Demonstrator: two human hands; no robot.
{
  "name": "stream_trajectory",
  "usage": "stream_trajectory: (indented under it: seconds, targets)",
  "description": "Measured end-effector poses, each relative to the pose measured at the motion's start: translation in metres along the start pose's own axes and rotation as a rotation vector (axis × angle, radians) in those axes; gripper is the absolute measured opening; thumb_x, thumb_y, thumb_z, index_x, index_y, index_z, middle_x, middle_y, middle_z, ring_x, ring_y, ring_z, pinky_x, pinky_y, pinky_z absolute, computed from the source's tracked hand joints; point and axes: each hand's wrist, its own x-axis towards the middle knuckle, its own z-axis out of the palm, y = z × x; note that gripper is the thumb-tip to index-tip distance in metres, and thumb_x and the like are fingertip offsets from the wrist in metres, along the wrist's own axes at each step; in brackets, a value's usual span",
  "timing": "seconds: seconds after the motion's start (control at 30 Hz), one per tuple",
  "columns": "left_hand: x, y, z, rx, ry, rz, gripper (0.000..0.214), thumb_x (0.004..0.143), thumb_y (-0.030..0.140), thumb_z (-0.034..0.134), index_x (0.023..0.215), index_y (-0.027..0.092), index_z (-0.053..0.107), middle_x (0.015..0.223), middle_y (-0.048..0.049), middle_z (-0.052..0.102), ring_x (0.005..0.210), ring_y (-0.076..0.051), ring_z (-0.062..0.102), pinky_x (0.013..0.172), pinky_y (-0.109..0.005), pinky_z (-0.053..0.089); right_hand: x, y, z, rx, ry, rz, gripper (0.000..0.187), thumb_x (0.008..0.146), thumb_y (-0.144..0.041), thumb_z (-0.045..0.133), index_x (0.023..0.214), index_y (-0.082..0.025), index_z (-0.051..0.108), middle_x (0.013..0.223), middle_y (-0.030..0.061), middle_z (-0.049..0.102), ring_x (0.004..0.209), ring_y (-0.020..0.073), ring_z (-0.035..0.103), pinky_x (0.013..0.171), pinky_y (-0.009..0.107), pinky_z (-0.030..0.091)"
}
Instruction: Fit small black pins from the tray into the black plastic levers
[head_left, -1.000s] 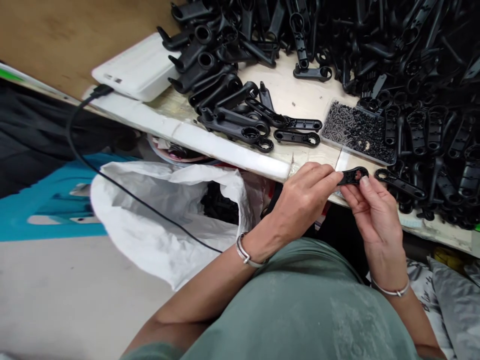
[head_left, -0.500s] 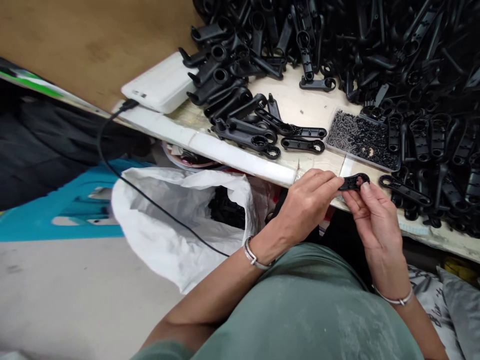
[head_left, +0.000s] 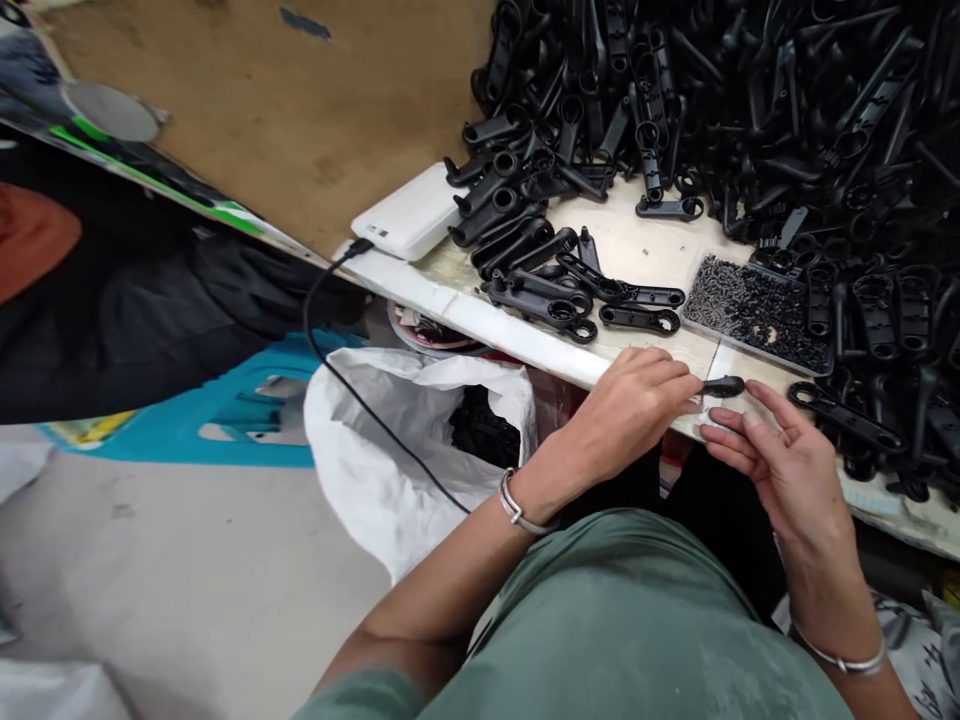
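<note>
My left hand (head_left: 634, 405) pinches a small flat black plastic part (head_left: 724, 386) by one end, holding it edge-on just above the front edge of the workbench (head_left: 637, 250). Just to the right and slightly below the part, my right hand (head_left: 780, 460) has its fingers stretched out and apart and holds nothing. Behind the part sits a clear tray of small black screws (head_left: 754, 310). Several black handle parts (head_left: 577, 290) lie in a loose group to the left of the tray.
A large heap of black plastic handles (head_left: 787, 120) fills the back and right of the bench. A white box (head_left: 411, 218) with a black cable (head_left: 337, 350) sits at the bench's left corner. Below the edge stands an open white bag (head_left: 390, 440) holding black parts.
My right hand has let go of the black part and opened. The part, in my left hand alone, has turned edge-on. The view has shifted, showing more of the bench's left side.
</note>
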Motion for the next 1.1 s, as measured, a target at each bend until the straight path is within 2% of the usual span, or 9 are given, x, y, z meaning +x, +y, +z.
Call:
stream_trajectory:
  seconds: [0.13,0.27,0.4,0.5,0.57,0.67,0.73,0.97,1.1]
  targets:
    - [0.009,-0.018,-0.009,0.206,0.062,-0.188,0.019,0.099,0.024,0.052,0.092,0.017,0.069,0.102,-0.0071,0.072,0.098,-0.024,0.058,0.085,-0.038,0.042,-0.001,0.003,-0.001,-0.077,0.008,-0.015,0.078,0.068,-0.044,0.084,0.133,-0.015,0.051,0.088,0.0082,0.078,0.072,0.0224,0.077,0.065,0.029,0.065]
    - [0.015,-0.035,-0.011,0.316,0.003,-0.337,0.017,0.097,0.020,0.054,0.089,0.019,0.069,0.102,-0.0067,0.071,0.098,-0.026,0.054,0.082,-0.041,0.038,0.000,0.006,-0.005,-0.271,0.025,-0.160,0.070,0.079,-0.048,0.074,0.136,-0.014,0.051,0.085,0.0059,0.076,0.067,0.0197,0.075,0.064,0.032,0.064]
    - [0.014,-0.038,-0.011,0.254,-0.054,-0.325,0.020,0.098,0.017,0.053,0.086,0.019,0.069,0.105,-0.0046,0.071,0.099,-0.024,0.053,0.084,-0.041,0.034,0.008,0.003,-0.006,-0.787,0.024,-0.496,0.047,0.092,-0.041,0.057,0.134,-0.019,0.059,0.086,0.0049,0.074,0.063,0.0160,0.070,0.067,0.033,0.060]
    - [0.011,-0.038,-0.015,0.159,-0.097,-0.275,0.021,0.098,0.016,0.052,0.088,0.019,0.071,0.104,-0.0039,0.071,0.097,-0.022,0.055,0.083,-0.040,0.033,0.017,-0.005,-0.001,-1.201,0.017,-0.754,0.041,0.097,-0.030,0.049,0.134,-0.018,0.062,0.100,0.0097,0.074,0.080,0.0211,0.072,0.074,0.034,0.056]
    - [0.012,-0.039,-0.019,0.122,-0.080,-0.267,0.023,0.098,0.017,0.050,0.090,0.019,0.072,0.102,-0.0044,0.071,0.095,-0.022,0.056,0.081,-0.040,0.032,0.022,-0.010,0.004,-1.418,0.002,-0.818,0.043,0.098,-0.026,0.045,0.138,-0.018,0.058,0.106,0.0115,0.073,0.085,0.0238,0.071,0.071,0.034,0.053]
    - [0.023,-0.044,-0.021,0.154,0.011,-0.291,0.022,0.097,0.014,0.049,0.094,0.019,0.071,0.103,-0.0068,0.071,0.097,-0.024,0.055,0.082,-0.041,0.032,0.027,-0.017,0.010,-1.648,-0.027,-0.774,0.044,0.099,-0.027,0.045,0.142,-0.021,0.054,0.104,0.0103,0.073,0.074,0.0232,0.069,0.059,0.032,0.046]
    - [0.034,-0.047,-0.019,0.197,0.016,-0.292,0.022,0.094,0.009,0.048,0.097,0.018,0.068,0.103,-0.0075,0.071,0.099,-0.025,0.054,0.084,-0.042,0.032,0.028,-0.020,0.012,-1.717,-0.036,-0.748,0.043,0.099,-0.029,0.047,0.141,-0.023,0.055,0.104,0.0094,0.073,0.070,0.0229,0.068,0.054,0.032,0.042]
    - [0.066,-0.054,-0.010,0.235,-0.164,-0.192,0.031,0.087,-0.004,0.043,0.100,0.018,0.061,0.092,-0.0055,0.068,0.101,-0.025,0.053,0.091,-0.045,0.035,0.019,-0.022,-0.001,-1.688,-0.025,-0.727,0.034,0.097,-0.030,0.052,0.130,-0.024,0.060,0.099,0.0062,0.072,0.072,0.0222,0.067,0.056,0.031,0.040]
    - [0.063,-0.063,-0.019,0.030,0.047,-0.238,0.037,0.091,0.006,0.050,0.125,0.022,0.056,0.110,-0.0060,0.067,0.105,-0.024,0.057,0.092,-0.042,0.043,0.014,-0.019,-0.016,-1.620,-0.021,-0.763,0.035,0.099,-0.034,0.050,0.131,-0.023,0.058,0.100,0.0066,0.072,0.075,0.0232,0.067,0.060,0.032,0.043]
